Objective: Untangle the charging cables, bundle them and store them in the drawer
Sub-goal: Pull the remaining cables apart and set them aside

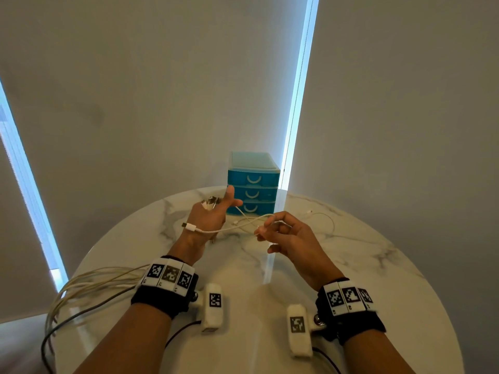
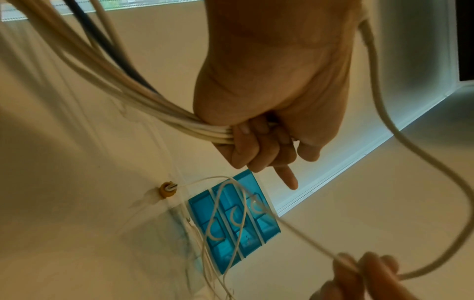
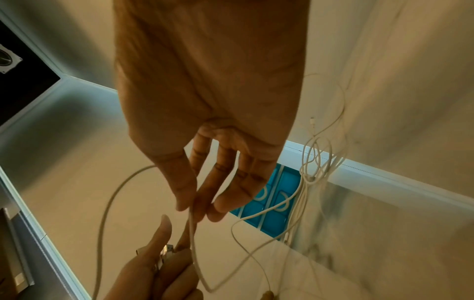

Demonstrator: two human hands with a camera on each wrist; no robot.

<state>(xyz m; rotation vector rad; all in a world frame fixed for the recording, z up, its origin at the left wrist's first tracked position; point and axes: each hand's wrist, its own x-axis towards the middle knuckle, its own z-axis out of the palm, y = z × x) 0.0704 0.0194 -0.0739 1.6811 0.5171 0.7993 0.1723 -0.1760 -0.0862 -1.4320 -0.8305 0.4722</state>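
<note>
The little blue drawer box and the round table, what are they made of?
The small blue three-drawer box looks like glossy, see-through plastic: light glows through its top, and its pale curved handles look moulded. The round white table looks like polished marble, with grey veins and a shiny reflection, though it could be a printed imitation.

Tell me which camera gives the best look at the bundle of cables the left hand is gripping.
The left wrist view: the bundle of cables runs unobstructed into the curled fingers of the left hand. The head view shows only connector ends poking past the fingers and loops trailing off the table. The right wrist view shows just the connector tips.
</note>
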